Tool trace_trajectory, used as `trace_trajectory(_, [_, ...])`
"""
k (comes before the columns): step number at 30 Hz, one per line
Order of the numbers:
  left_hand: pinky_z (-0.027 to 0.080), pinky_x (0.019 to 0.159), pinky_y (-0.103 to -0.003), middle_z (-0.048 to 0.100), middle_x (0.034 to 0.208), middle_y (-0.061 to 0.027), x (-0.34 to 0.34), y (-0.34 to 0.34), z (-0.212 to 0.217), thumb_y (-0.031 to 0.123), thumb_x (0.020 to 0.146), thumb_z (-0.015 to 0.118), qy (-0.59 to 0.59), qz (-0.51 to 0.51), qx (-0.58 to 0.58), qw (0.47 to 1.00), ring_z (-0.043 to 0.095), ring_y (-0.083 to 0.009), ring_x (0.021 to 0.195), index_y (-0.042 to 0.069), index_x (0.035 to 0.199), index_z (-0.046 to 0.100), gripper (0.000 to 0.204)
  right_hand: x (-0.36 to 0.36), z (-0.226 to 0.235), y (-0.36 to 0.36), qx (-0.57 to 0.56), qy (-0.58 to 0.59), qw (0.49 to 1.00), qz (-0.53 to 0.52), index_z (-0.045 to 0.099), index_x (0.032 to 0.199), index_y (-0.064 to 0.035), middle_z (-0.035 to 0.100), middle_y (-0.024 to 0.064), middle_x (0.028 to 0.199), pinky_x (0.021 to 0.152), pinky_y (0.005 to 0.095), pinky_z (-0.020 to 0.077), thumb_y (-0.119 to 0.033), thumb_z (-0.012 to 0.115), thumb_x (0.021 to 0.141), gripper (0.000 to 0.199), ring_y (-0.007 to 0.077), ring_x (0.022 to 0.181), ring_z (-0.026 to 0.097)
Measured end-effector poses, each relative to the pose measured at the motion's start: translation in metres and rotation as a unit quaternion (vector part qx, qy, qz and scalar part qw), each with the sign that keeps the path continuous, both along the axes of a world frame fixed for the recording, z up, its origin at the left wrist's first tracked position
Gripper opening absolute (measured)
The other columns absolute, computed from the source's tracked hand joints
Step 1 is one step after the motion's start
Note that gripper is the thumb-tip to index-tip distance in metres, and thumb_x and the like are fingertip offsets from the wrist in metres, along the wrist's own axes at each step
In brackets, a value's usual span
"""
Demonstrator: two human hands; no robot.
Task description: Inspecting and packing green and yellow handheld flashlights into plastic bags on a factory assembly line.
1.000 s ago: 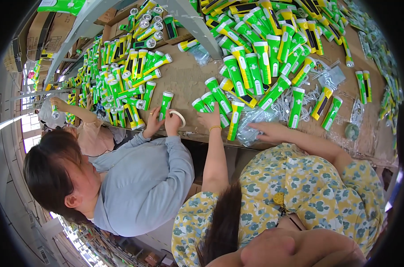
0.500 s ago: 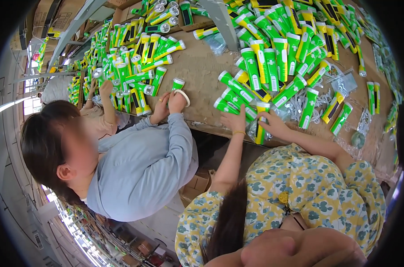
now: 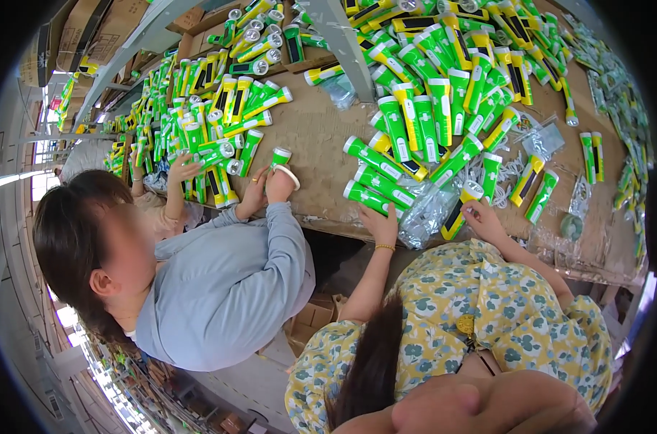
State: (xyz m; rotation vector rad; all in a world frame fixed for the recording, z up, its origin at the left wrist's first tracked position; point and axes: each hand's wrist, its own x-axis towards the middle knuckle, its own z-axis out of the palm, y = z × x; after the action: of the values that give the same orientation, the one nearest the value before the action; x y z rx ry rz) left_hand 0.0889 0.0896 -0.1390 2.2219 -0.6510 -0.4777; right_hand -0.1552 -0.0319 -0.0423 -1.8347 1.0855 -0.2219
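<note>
My right hand (image 3: 483, 221) has its fingers closed on a green and yellow flashlight (image 3: 455, 220) with a dark panel along its side. That flashlight stands tilted near the table's front edge, its head upward. Left of it, my left hand (image 3: 380, 227) rests at the edge with fingers apart, by the tail of a green flashlight (image 3: 368, 197). Its thumb side touches a pile of clear plastic bags (image 3: 424, 217), which lies between my hands. More green flashlights (image 3: 384, 186) lie just beyond, with a large heap of green and yellow flashlights (image 3: 444, 108) behind them.
To my left, a co-worker in a light blue top (image 3: 227, 282) holds a flashlight (image 3: 280, 156) and a white ring (image 3: 288, 176). A metal post (image 3: 350, 50) rises from the table. Tape roll (image 3: 571, 227) and white cords (image 3: 513, 170) lie to the right. Another person's hand (image 3: 184, 168) reaches into the left heap.
My right hand has moved right and slightly down with the flashlight, away from my left hand. The clear bags between my hands are now uncovered. My left hand has shifted a little left and down.
</note>
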Motion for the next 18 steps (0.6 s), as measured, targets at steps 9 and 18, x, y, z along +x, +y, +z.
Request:
trace_trajectory(9, [0.022,0.106,-0.046,0.024,0.134,-0.0322,-0.022,0.001,0.008,0.019,0.073,0.070,-0.037,-0.043,-0.008,0.998,0.026,-0.0443,0.124,-0.011,0.136,0.015,0.089,-0.020,-0.012,-0.001,0.009,0.017,1.000,-0.012,0.061,0.099,-0.0127,0.047,0.0109,0.090,0.067,0.0303,0.0494,-0.020,0.058,0.087,0.015,0.0191,0.071,0.060])
trace_trajectory(18, [0.018,0.108,-0.047,0.021,0.137,-0.0335,-0.034,0.026,0.002,0.017,0.074,0.067,-0.037,-0.108,0.012,0.993,0.023,-0.0460,0.127,-0.010,0.138,0.014,0.087,-0.034,-0.016,-0.016,0.040,-0.028,0.997,-0.053,0.065,0.100,-0.0163,0.048,0.0118,0.089,0.070,0.0325,0.0497,-0.025,0.060,0.085,0.017,0.0210,0.075,0.059])
